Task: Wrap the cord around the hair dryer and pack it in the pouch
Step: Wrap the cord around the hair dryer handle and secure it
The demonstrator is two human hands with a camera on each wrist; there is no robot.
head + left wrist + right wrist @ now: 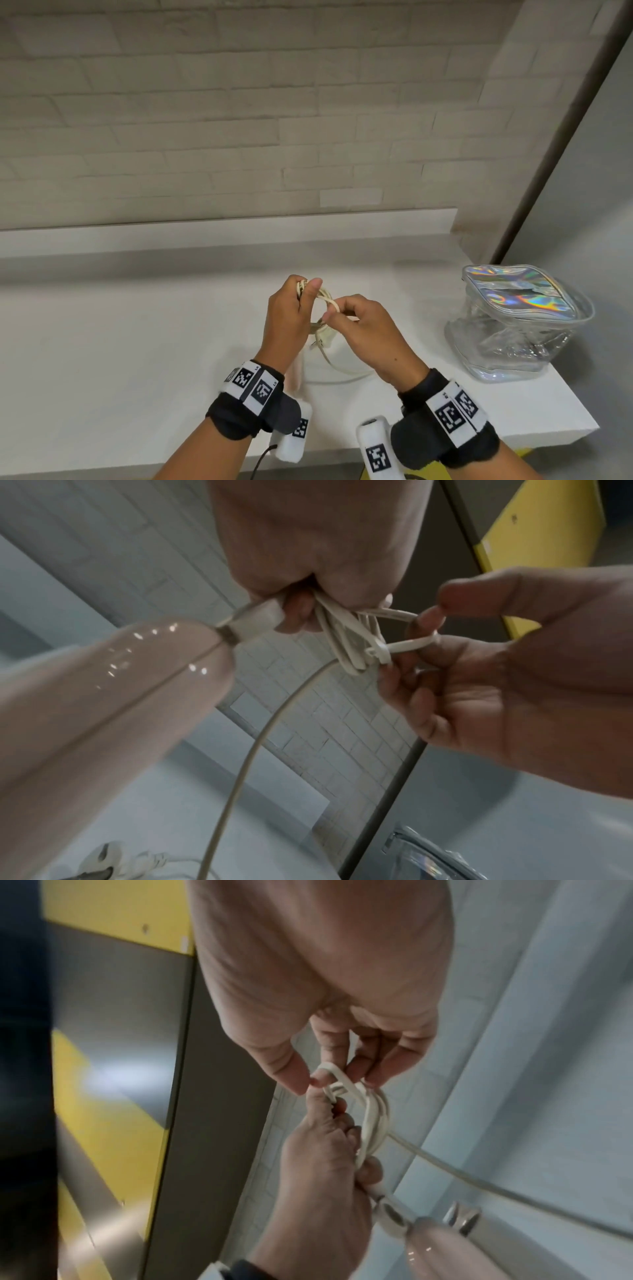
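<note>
Above the smooth white bench [137,342], the left hand [287,318] clenches a bundle of looped cream cord [346,639] by the glossy pink hair dryer [103,696]. The right hand [363,329] pinches one loop. The crinkled clear pouch [513,322] with its iridescent top stands well apart to the right.

The long white countertop [137,342] runs along the front of the pale brick-pattern wall [205,120]. At its 3 o'clock end stands the clear plastic pouch with the iridescent top [520,318]. Near the middle, at 9 o'clock from the pouch and well apart from it, the 2 hands meet above the counter: left hand [287,315] at 9 o'clock, right hand [370,332] at 3 o'clock, the looped cream cord [327,298] between them. The glossy pink hair dryer [103,710] hangs below the left hand, and the white plug [103,859] lies on the counter beneath it.
</note>
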